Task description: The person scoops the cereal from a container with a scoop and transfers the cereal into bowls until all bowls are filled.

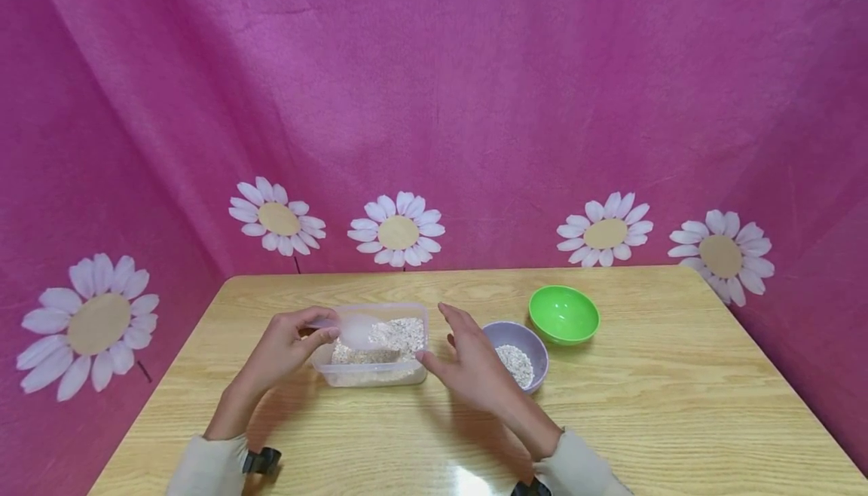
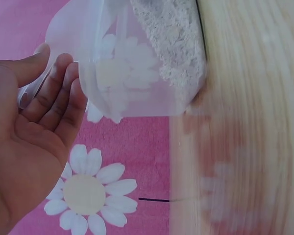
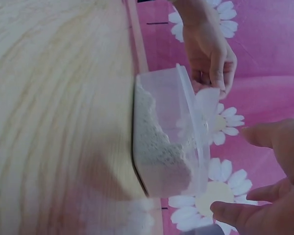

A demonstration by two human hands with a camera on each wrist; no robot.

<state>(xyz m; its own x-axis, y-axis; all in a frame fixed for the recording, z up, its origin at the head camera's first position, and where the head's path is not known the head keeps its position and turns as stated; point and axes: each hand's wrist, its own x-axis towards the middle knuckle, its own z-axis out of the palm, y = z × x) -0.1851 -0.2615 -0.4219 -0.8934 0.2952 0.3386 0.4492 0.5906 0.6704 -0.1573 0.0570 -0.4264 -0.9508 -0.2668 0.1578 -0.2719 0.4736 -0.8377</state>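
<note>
Head view, scoop: translucent scoop [image 1: 358, 332] over the left part of the tub [image 1: 342, 378], its bowl close to the pale flakes [image 1: 409, 334]; whether it touches them, I cannot tell.
Left hand: the left hand [image 1: 288, 345] pinches the scoop's handle [image 1: 320, 323] between thumb and fingers.
Right hand: the right hand [image 1: 475, 364] holds nothing, thumb and fingers apart, between the tub and the purple bowl [image 1: 532, 341].
Scoop's handling: probably light, thin plastic, fairly stiff, perhaps a little slippery; the handle looks the best hold.
Tub's handling: likely light-walled, slightly flexible, weighted by its flakes; the side walls under the rim seem the surest grip.
Flakes' handling: dry-looking and loose, apt to spill if tilted.
Scoop's direction: handle leftward, bowl rightward; long axis roughly left to right.
Tub's direction: upright on the tabletop [image 1: 644, 398], long axis also left to right.
</note>
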